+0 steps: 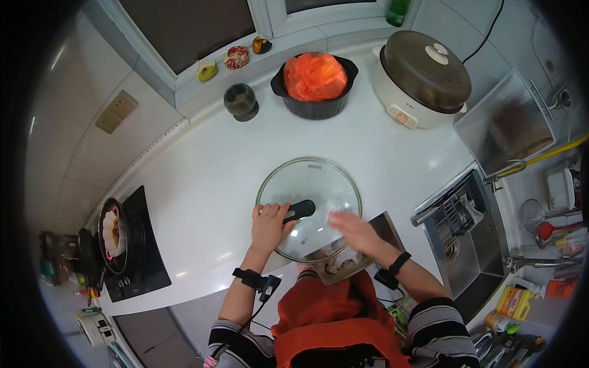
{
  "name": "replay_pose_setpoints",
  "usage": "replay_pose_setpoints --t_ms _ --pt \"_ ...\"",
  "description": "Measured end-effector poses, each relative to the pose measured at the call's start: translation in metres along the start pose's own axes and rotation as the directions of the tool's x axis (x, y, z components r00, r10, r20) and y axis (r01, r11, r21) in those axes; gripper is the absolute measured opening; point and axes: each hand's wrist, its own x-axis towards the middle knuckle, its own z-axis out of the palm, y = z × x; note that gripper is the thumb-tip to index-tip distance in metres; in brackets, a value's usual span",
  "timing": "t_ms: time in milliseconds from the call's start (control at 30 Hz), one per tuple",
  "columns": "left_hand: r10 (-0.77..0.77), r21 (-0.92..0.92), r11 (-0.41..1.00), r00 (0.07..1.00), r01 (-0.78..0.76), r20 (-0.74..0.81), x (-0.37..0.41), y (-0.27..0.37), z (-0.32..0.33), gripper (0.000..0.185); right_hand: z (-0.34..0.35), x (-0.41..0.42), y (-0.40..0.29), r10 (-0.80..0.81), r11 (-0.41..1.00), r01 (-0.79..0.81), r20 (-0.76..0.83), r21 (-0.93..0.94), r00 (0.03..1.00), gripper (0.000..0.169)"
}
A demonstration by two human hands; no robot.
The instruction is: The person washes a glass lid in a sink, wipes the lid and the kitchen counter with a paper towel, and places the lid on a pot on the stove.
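A round glass pan lid (299, 179) with a metal rim lies over the front of the white counter, above an open drawer. My left hand (269, 227) grips its black handle (301, 210) from the left. On the lid's right side my right hand (352, 230) is held over the glass, slightly blurred, with a small white cloth or tissue (332, 214) under its fingertips. Below the lid, the drawer-like bin (347, 271) holds scraps, seen partly through the glass.
A black induction hob (152, 257) with a frying pan (112, 237) stands left. Toward the back are a stone mortar (240, 99), a black pot (317, 109) holding a red plastic bag and a lidded electric cooker (421, 83). A sink (481, 248) with a dish rack (453, 221) lies right.
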Motion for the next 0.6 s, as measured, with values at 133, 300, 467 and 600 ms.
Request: replay_pose_setpoints --t_ms 133,300,467,600 --pt "-0.001 -0.028 1.0 0.999 0.002 0.038 0.002 -0.002 -0.005 0.044 -0.005 0.052 0.033 0.308 0.951 -0.292 -0.26 0.099 0.915 0.045" --pt "0.003 -0.039 0.999 0.999 -0.001 0.051 0.005 -0.002 -0.007 0.045 0.0 0.121 0.071 0.205 0.97 -0.177 -0.165 0.169 0.965 0.047" --pt "0.0 -0.005 1.0 0.998 0.0 0.06 0.003 -0.004 -0.005 0.045 -0.003 0.151 0.058 -0.19 0.958 0.14 0.187 0.25 0.964 0.047" --pt "-0.013 -0.007 1.0 0.998 0.013 0.068 0.003 -0.006 -0.004 0.045 -0.004 0.175 0.054 -0.213 0.964 0.166 0.224 0.209 0.951 0.045"
